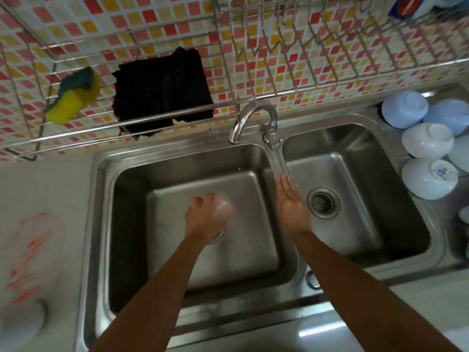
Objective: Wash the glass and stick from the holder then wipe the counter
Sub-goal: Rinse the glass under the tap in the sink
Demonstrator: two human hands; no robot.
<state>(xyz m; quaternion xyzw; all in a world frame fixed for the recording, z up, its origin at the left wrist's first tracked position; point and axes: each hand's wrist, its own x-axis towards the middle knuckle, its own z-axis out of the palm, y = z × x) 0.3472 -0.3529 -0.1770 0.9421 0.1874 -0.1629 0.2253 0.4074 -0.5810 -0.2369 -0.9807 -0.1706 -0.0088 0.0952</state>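
stainless double sink [101, 224] lies below both bare forearms. left hand [203, 219] curls its fingers around a blurred clear glass [223, 207] over the left basin. right hand [291, 204] is flat, fingers straight and together, fingertips touching the tap handle [279, 158]. behind, a faucet [253, 118], then a black cloth [162, 90] and yellow sponge [73, 97] on a wire rack [76, 138].

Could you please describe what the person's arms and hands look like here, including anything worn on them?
Both forearms are bare right up to the bottom edge of the picture: no sleeves show. The left hand and right hand wear no gloves, and no watch, bracelet or ring is visible. The left hand is motion-blurred, so small details there cannot be told.
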